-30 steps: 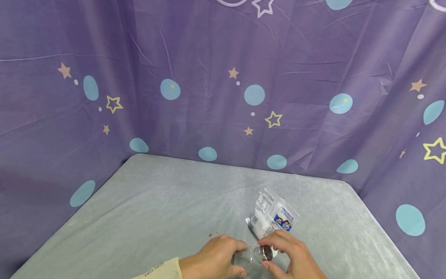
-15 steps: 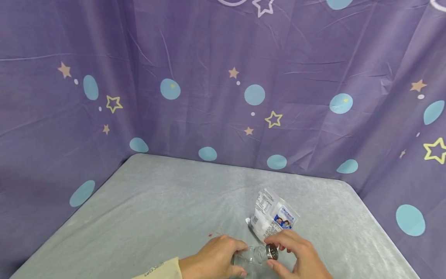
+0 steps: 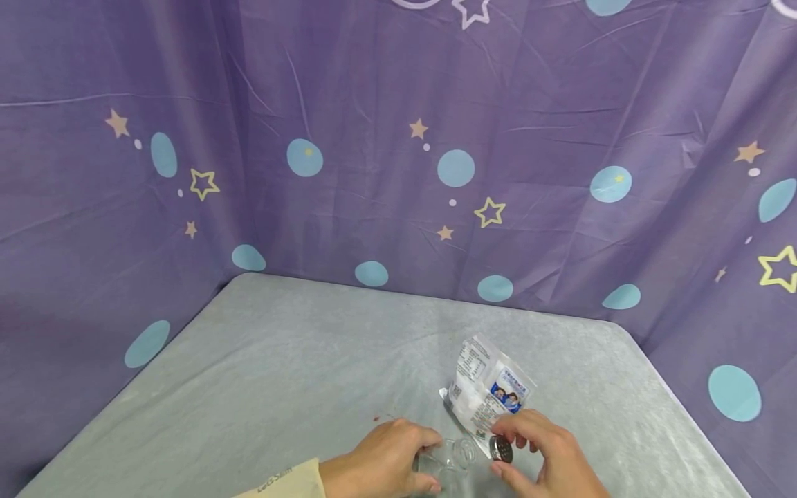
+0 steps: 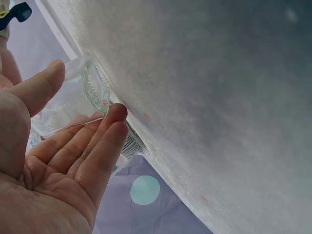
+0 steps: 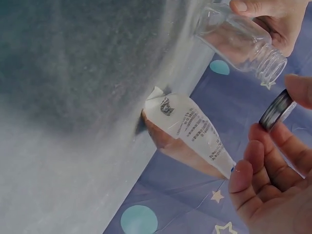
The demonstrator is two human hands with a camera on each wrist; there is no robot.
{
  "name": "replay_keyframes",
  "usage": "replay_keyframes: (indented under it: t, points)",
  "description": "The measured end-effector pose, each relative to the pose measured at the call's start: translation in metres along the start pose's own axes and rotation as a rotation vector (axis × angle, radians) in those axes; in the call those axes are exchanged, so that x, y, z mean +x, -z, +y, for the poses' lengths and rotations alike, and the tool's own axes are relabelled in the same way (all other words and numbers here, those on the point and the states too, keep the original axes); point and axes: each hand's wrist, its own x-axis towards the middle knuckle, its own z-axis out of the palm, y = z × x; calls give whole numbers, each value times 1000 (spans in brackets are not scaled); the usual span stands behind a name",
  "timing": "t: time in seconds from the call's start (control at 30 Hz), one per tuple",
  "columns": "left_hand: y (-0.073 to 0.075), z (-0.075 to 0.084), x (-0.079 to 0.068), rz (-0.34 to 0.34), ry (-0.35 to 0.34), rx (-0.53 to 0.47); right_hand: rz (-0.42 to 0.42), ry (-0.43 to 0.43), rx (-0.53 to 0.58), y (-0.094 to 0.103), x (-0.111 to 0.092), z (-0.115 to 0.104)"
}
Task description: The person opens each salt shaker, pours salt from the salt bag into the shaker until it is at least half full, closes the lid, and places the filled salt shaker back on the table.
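Two grips matter: steady the glass shaker bottle (image 5: 231,39) clasped in your left hand (image 3: 389,458), and hold by its rim the perforated cap (image 3: 501,449) your right hand (image 3: 551,453) pinches just off the mouth (image 5: 278,68).

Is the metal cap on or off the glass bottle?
Off: the right hand pinches the metal cap, clear of the uncovered mouth of the glass bottle in the left hand.

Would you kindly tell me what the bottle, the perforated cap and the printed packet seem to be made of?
Bottle: probably glossy glass, being transparent with bright highlights, though clear plastic is possible.
Perforated cap: seemingly polished metal, given its silvery, reflective rim.
Printed packet: likely thin, smooth plastic film, judging by its creases.
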Motion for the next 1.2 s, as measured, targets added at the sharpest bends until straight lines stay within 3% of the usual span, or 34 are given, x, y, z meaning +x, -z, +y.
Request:
replay_keyframes:
  t: [0.4,0.77,1.2]
  points:
    - [1,1,-1,-7,22,7,-52,-100,-38,3,-11,7]
    - [0,-1,-1,9,13,19,-281,-324,-74,11,-18,14]
    - [0,-1,-1,16,-4,13,-441,-530,-85,13,-22,22]
